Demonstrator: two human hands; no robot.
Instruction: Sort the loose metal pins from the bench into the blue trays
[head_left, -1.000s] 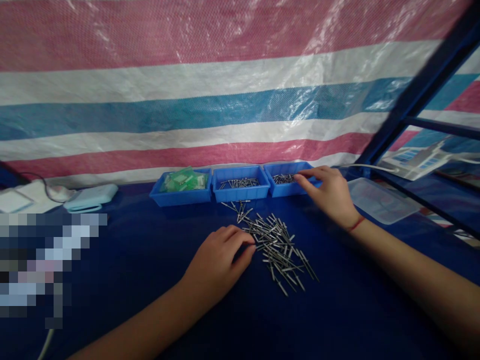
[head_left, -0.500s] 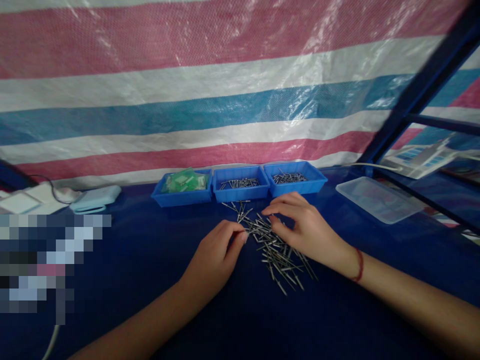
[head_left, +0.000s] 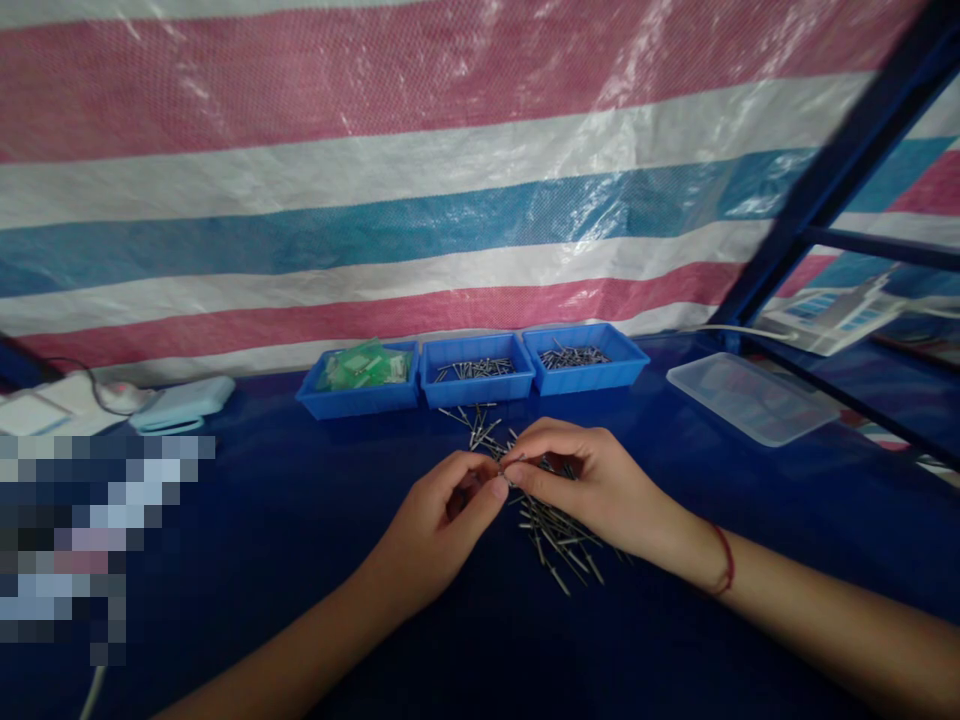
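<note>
My left hand [head_left: 454, 510] and my right hand [head_left: 592, 480] meet at their fingertips over the left side of a loose pile of blind rivets [head_left: 559, 540]. Both are closed in a pinch. A small bit of metal, a blind rivet [head_left: 511, 474] by its look, shows between the fingertips; most of it is hidden. My right hand covers the upper part of the pile. A few stray rivets [head_left: 480, 430] lie just behind the hands, in front of the middle bin.
Three blue bins stand at the back: the left bin [head_left: 360, 403] holds green and clear packets, the middle bin [head_left: 480, 390] and right bin [head_left: 592, 378] hold small metal pieces. A clear plastic lid [head_left: 754, 400] lies right. A light-blue case [head_left: 184, 403] sits left.
My right hand has come away from the right bin, moving left and toward me over the pile, to my left hand. My left hand stays near the pile's left edge, its fingertips now touching the right's.
</note>
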